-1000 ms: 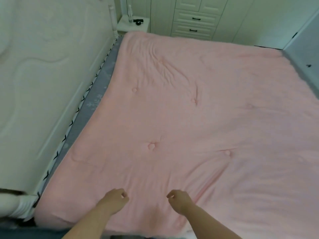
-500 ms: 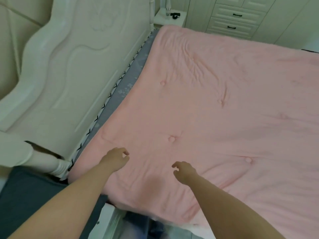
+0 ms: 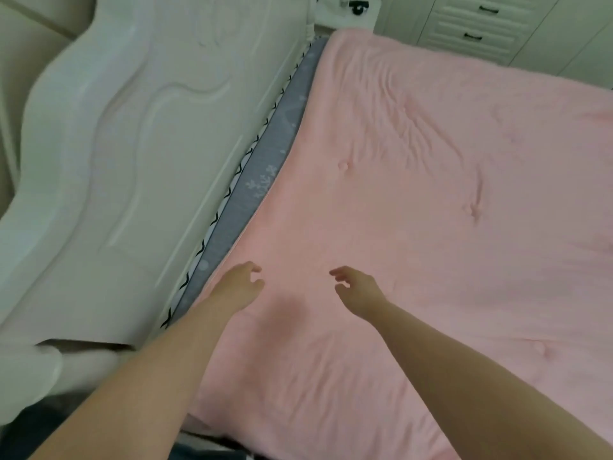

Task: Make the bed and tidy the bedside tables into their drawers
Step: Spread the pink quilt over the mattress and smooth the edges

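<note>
Pink quilt (image 3: 431, 227) spread flat; both hands (image 3: 240, 287) empty above it.

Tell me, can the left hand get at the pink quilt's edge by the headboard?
Probably yes: the left hand hovers open beside that edge of the pink quilt, with nothing between them.

Facing me: white built-in wardrobe drawers (image 3: 477, 23), black handles
My left: beige panelled wall (image 3: 23, 31)

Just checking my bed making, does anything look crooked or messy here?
The pink quilt sits askew: a grey mattress strip shows along the headboard, and creases bunch near the top. Both hands, left and right, are open.
</note>
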`<state>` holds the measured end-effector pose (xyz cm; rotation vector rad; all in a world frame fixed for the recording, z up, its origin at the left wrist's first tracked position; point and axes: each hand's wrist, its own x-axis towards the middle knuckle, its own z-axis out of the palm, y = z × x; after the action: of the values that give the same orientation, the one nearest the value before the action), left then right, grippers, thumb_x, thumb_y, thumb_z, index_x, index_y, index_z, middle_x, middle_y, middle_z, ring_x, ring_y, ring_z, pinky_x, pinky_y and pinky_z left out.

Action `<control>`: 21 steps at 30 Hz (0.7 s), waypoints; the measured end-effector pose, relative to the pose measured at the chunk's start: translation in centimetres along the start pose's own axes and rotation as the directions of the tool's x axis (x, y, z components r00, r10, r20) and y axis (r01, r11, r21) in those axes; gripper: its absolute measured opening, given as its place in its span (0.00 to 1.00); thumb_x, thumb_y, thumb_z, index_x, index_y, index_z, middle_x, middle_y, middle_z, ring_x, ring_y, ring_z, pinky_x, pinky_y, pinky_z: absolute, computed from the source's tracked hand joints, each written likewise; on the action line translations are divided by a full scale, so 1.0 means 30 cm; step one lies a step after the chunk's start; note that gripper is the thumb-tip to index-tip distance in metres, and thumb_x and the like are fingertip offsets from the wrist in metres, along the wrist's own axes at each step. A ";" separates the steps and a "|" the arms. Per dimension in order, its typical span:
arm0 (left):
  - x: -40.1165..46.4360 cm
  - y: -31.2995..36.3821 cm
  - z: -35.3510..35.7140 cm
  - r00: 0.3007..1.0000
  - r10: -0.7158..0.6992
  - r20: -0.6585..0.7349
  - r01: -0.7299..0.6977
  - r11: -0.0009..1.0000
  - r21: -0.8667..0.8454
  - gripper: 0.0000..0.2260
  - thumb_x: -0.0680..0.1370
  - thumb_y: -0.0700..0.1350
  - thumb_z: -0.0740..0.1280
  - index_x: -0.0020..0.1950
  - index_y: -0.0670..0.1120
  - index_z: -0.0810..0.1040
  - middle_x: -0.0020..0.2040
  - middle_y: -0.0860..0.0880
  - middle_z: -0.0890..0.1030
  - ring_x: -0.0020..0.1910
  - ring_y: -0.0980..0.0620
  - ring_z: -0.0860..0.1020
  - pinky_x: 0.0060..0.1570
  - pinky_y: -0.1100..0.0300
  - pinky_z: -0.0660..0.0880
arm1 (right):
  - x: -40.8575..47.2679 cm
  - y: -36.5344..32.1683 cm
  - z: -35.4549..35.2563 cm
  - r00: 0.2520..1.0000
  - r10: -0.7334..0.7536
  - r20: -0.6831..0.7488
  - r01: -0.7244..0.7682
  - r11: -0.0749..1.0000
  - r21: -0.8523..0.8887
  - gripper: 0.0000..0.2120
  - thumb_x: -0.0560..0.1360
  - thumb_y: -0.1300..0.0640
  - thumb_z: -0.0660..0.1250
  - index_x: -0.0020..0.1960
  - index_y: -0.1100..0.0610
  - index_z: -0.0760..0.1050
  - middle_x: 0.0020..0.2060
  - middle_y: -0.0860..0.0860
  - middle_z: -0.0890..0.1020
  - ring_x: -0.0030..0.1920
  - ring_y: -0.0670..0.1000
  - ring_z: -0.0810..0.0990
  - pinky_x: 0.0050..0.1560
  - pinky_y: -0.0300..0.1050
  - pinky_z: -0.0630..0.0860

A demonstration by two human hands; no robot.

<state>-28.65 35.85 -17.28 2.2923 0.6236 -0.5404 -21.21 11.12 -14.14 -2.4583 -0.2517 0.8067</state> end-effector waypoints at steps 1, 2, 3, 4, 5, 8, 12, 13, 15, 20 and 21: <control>0.049 -0.013 -0.017 1.000 -0.007 0.003 0.007 1.000 -0.019 0.18 0.79 0.46 0.63 0.69 0.48 0.70 0.70 0.46 0.70 0.65 0.47 0.72 0.60 0.57 0.70 | 0.045 -0.028 0.014 1.000 -0.013 -0.005 0.013 1.000 0.019 0.18 0.77 0.61 0.62 0.66 0.53 0.75 0.59 0.51 0.81 0.60 0.52 0.76 0.61 0.38 0.68; 0.083 -0.021 -0.030 1.000 -0.016 -0.001 0.016 0.999 -0.039 0.19 0.79 0.46 0.63 0.70 0.47 0.69 0.71 0.46 0.70 0.66 0.47 0.71 0.61 0.57 0.69 | 0.075 -0.050 0.021 1.000 -0.022 0.002 0.022 0.999 0.026 0.18 0.77 0.61 0.62 0.66 0.53 0.75 0.59 0.51 0.80 0.60 0.51 0.76 0.61 0.38 0.67; 0.119 -0.029 -0.038 1.000 -0.029 -0.007 0.029 0.997 -0.068 0.20 0.79 0.46 0.63 0.71 0.47 0.68 0.71 0.46 0.69 0.67 0.47 0.71 0.61 0.57 0.68 | 0.111 -0.069 0.033 0.999 -0.029 0.021 0.029 0.999 0.030 0.18 0.77 0.61 0.62 0.66 0.53 0.74 0.60 0.51 0.80 0.60 0.51 0.76 0.60 0.38 0.67; 0.170 -0.041 -0.047 0.999 -0.043 -0.013 0.041 0.995 -0.092 0.21 0.79 0.46 0.63 0.72 0.47 0.67 0.71 0.47 0.69 0.67 0.47 0.71 0.61 0.58 0.67 | 0.163 -0.087 0.046 0.999 -0.035 0.038 0.034 0.999 0.027 0.19 0.78 0.61 0.62 0.67 0.52 0.74 0.60 0.50 0.79 0.60 0.51 0.75 0.61 0.38 0.67; 0.214 -0.050 -0.051 0.999 -0.048 -0.016 0.046 0.993 -0.107 0.22 0.79 0.46 0.63 0.73 0.46 0.66 0.72 0.47 0.69 0.67 0.47 0.71 0.59 0.59 0.67 | 0.208 -0.099 0.056 0.998 -0.040 0.051 0.038 0.999 0.024 0.19 0.77 0.61 0.62 0.68 0.52 0.73 0.61 0.50 0.79 0.61 0.52 0.75 0.61 0.39 0.68; 0.371 -0.088 -0.044 0.998 -0.059 -0.017 0.056 0.987 -0.154 0.23 0.79 0.45 0.64 0.74 0.46 0.65 0.72 0.46 0.68 0.66 0.47 0.71 0.56 0.60 0.66 | 0.365 -0.121 0.105 0.997 -0.031 0.067 0.026 0.997 0.066 0.21 0.77 0.61 0.61 0.69 0.51 0.71 0.62 0.50 0.78 0.61 0.51 0.74 0.59 0.39 0.69; 0.559 -0.167 -0.016 0.991 -0.096 -0.093 0.089 0.993 -0.073 0.21 0.79 0.45 0.62 0.72 0.47 0.68 0.71 0.44 0.71 0.65 0.44 0.72 0.62 0.55 0.70 | 0.564 -0.130 0.203 0.997 -0.006 0.080 -0.003 0.994 0.108 0.20 0.77 0.61 0.60 0.68 0.52 0.72 0.57 0.51 0.79 0.55 0.52 0.77 0.52 0.41 0.73; 0.611 -0.195 0.002 0.988 -0.098 -0.123 0.093 0.995 -0.046 0.21 0.78 0.45 0.61 0.71 0.47 0.69 0.69 0.43 0.72 0.64 0.43 0.73 0.62 0.53 0.71 | 0.620 -0.128 0.233 0.997 0.003 0.076 -0.012 0.993 0.115 0.19 0.76 0.61 0.60 0.66 0.52 0.73 0.54 0.52 0.80 0.51 0.53 0.78 0.50 0.41 0.75; 0.686 -0.227 0.021 0.979 -0.108 -0.175 0.103 0.994 -0.038 0.19 0.78 0.47 0.60 0.69 0.45 0.71 0.64 0.41 0.76 0.60 0.41 0.75 0.58 0.50 0.73 | 0.711 -0.134 0.275 0.998 0.012 0.057 -0.019 0.992 0.128 0.19 0.76 0.61 0.60 0.65 0.52 0.74 0.53 0.53 0.80 0.50 0.53 0.78 0.49 0.42 0.76; 0.843 -0.260 0.094 0.933 -0.242 -0.265 0.168 0.947 -0.273 0.19 0.79 0.52 0.60 0.66 0.45 0.73 0.61 0.43 0.78 0.58 0.41 0.76 0.56 0.53 0.72 | 0.968 -0.206 0.367 0.996 0.078 0.044 -0.087 0.963 0.256 0.26 0.74 0.46 0.66 0.70 0.50 0.68 0.59 0.53 0.79 0.56 0.54 0.79 0.58 0.48 0.77; 0.870 -0.266 0.104 0.921 -0.256 -0.293 0.167 0.941 -0.294 0.18 0.79 0.54 0.59 0.63 0.46 0.75 0.59 0.43 0.79 0.55 0.42 0.76 0.53 0.53 0.72 | 1.020 -0.227 0.389 0.990 0.122 0.066 -0.136 0.952 0.275 0.29 0.71 0.40 0.67 0.69 0.50 0.67 0.59 0.53 0.79 0.52 0.54 0.81 0.54 0.48 0.79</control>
<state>-12.97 46.11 -37.38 2.0835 1.0529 -0.1558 -3.63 32.00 -33.49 -2.2076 0.0078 0.8923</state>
